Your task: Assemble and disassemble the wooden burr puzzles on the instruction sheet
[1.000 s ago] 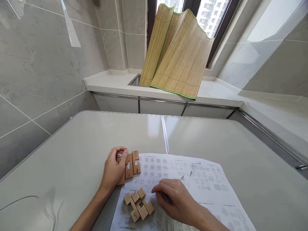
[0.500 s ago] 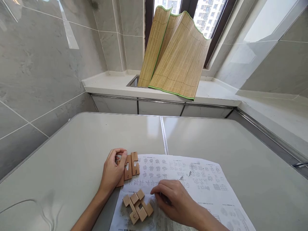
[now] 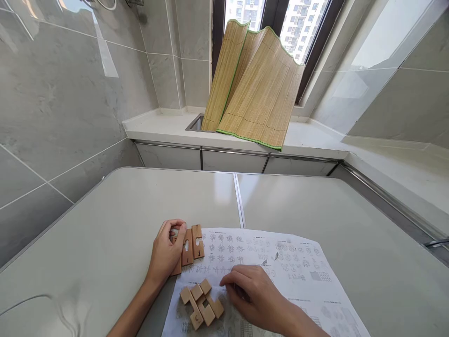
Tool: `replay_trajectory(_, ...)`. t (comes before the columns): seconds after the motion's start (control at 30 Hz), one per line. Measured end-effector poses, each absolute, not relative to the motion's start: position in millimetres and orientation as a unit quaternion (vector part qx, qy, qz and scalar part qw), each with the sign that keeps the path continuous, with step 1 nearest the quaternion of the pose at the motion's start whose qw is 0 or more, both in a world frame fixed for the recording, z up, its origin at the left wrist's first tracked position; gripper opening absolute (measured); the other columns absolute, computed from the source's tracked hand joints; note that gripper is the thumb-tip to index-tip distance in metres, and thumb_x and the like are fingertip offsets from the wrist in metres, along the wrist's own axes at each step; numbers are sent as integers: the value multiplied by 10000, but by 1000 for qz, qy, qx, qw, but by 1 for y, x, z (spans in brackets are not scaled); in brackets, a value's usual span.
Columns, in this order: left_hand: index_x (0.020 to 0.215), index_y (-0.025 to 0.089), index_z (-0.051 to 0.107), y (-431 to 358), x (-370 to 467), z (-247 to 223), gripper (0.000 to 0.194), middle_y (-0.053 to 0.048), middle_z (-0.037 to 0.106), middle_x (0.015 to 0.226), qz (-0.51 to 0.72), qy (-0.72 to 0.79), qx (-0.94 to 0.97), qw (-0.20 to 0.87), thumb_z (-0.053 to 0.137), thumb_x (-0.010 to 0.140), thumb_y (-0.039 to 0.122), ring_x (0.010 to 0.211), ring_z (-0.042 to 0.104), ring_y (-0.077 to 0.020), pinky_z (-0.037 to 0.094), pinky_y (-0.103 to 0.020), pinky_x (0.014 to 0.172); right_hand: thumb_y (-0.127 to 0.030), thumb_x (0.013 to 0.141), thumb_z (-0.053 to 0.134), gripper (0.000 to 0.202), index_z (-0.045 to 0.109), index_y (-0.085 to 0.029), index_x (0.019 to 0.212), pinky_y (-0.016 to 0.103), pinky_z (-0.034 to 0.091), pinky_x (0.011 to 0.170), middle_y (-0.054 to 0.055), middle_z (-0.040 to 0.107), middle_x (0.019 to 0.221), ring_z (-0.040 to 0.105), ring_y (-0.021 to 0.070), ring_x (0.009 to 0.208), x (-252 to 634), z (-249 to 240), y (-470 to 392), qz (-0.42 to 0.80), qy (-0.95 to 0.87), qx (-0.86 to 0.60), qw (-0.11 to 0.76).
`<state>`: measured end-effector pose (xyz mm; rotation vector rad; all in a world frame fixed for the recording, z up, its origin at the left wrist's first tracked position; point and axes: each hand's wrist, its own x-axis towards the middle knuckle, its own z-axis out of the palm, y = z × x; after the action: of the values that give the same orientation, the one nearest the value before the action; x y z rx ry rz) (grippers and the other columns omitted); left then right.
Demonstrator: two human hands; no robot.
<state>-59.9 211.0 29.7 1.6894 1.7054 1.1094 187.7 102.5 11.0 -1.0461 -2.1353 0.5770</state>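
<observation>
My left hand (image 3: 164, 252) is curled at the left end of a row of flat wooden puzzle pieces, its thumb and fingers closed on the leftmost piece (image 3: 177, 267), which they partly hide. Beside it lie a slotted piece (image 3: 188, 255) and a notched piece (image 3: 197, 252), both with dark marks. My right hand (image 3: 254, 295) rests on a printed paper sheet (image 3: 217, 269), fingers bent inward, with nothing visible in them. To its left on the sheet sits a cluster of lighter notched wooden blocks (image 3: 208, 314), lying against one another.
The paper bears rows of small printed diagrams. It lies on a pale table (image 3: 115, 210) with a seam down the middle. A thin cable (image 3: 26, 298) shows at lower left. Behind the table, a bamboo mat (image 3: 263, 93) leans over a ledge by the window.
The view has tilted up slightly, so everything sits a little lower in the picture. Both hands and the wooden pieces keep their places.
</observation>
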Motion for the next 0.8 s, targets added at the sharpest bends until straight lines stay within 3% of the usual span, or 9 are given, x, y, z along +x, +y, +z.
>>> replay_trajectory(0.8, 996, 229, 685, 212, -61, 25, 366, -70, 743, 1023, 400, 624, 622, 252, 548, 932, 563, 922, 706, -257, 577, -373, 838, -94, 936, 509, 241, 676, -227, 1047, 260, 410, 606, 8, 703, 758, 622, 154, 619, 186, 17, 103, 213, -822, -402, 342)
